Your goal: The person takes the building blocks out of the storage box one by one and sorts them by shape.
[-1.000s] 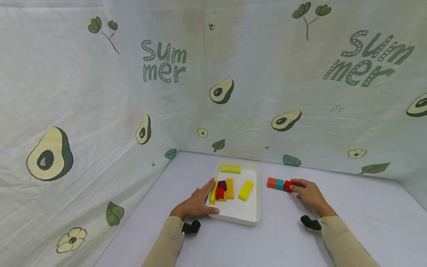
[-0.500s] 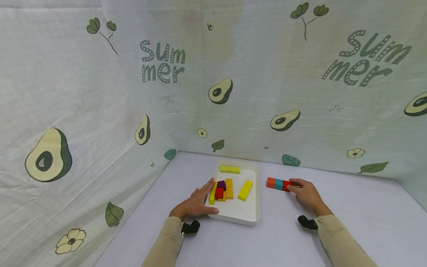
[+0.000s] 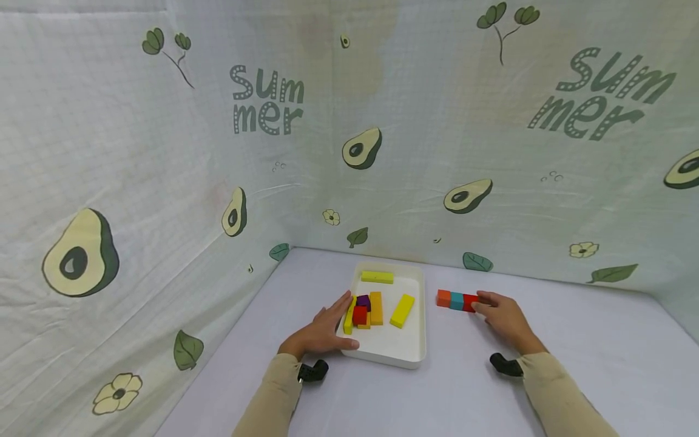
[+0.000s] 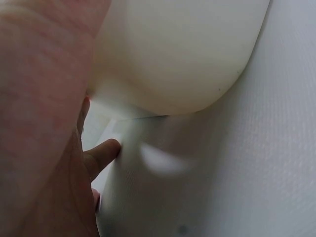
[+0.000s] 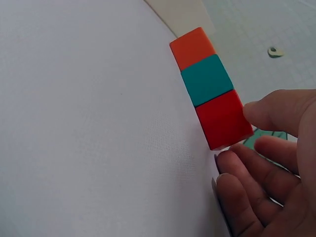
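Pinching the red end cube [image 3: 470,303] of a row [image 3: 457,301], just beside the tray [image 3: 384,350]

At the left, my left hand [image 3: 326,328] is spread at the left wall of this white tray, with the fingers straight and the thumb well apart from them. The tray has its longer sides going away from me. Inside it, from the left, I see a narrow yellow block [image 3: 349,320] along the wall, then a purple cube [image 3: 363,301] and a red tray cube [image 3: 360,315] close together, then an orange block [image 3: 376,308] that points away from me. A slanted yellow block [image 3: 402,311] is near the right wall.

To the right of the tray lies my row, on the white table [image 3: 448,388]: orange cube [image 3: 444,298], teal cube [image 3: 457,301], red end cube, face against face. Its long axis goes from left to right, the right end slightly nearer to me. The orange end points to the tray, with a narrow strip of table between them. Behind the row, the table edge meets the printed cloth [image 3: 519,243] rather near; toward me the room is wider. At the right, my right hand [image 3: 508,318] pinches the red end cube, and the table continues beyond it.
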`<state>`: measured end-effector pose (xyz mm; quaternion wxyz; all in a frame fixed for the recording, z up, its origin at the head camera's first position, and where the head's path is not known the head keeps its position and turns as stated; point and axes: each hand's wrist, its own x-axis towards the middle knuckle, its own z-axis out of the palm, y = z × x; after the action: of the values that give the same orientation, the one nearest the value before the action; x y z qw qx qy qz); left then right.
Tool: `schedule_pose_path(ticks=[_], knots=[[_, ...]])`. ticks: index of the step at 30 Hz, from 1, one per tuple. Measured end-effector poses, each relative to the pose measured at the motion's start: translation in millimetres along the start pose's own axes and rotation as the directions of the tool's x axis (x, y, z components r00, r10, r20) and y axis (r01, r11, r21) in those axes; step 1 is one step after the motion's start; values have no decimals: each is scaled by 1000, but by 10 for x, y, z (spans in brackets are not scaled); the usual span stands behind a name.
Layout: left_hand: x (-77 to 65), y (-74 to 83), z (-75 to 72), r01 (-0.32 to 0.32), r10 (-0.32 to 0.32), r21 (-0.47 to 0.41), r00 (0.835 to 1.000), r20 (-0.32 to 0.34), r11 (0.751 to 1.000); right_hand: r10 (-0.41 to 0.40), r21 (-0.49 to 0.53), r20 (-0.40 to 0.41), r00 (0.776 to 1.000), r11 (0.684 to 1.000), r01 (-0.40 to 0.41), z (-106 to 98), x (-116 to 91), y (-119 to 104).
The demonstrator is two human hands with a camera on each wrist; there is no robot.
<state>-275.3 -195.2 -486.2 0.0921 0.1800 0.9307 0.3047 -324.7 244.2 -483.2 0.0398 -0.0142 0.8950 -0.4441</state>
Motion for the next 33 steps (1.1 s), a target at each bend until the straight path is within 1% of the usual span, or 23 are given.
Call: schedule_pose_path(ticks=[3, 7, 10, 15, 20, 22, 25, 29, 33], knots=[[-3, 2, 0, -4, 4, -2, 1000, 2, 1000, -5, 17, -11, 1000, 1000, 5, -23, -17, 0], [-10, 3, -8, -10, 10, -10, 1000, 1, 1000, -8, 23, -61, 998, 1000, 9, -37, -30, -22], [-15, -2, -9, -11, 11, -11, 1000, 2, 1000, -8, 43, -101, 995, 999, 12, -35, -45, -80], [-25, -11, -6, -7, 7, -16, 1000, 2, 1000, -46, 113, -146, 988, 992, 63, 17, -88, -260], [-25, -11, -5, -4, 4, -12, 1000, 7, 1000, -96, 127, -155, 983, 985, 117, 148, -105, -480], [-25, -8, -8, -5, 5, -14, 1000, 9, 1000, -120, 128, -151, 981, 982, 140, 206, -93, -565], [-26, -6, -17, -3, 3, -17, 1000, 9, 1000, -156, 127, -119, 981, 977, 171, 290, -69, -686], [-24, -5, -25, 6, -6, -15, 1000, 7, 1000, -198, 164, -26, 980, 966, 199, 399, -36, -811], [-5, -4, -16, 1, 0, -8, 1000, 13, 1000, -201, 196, 36, 979, 962, 190, 510, 15, -892]])
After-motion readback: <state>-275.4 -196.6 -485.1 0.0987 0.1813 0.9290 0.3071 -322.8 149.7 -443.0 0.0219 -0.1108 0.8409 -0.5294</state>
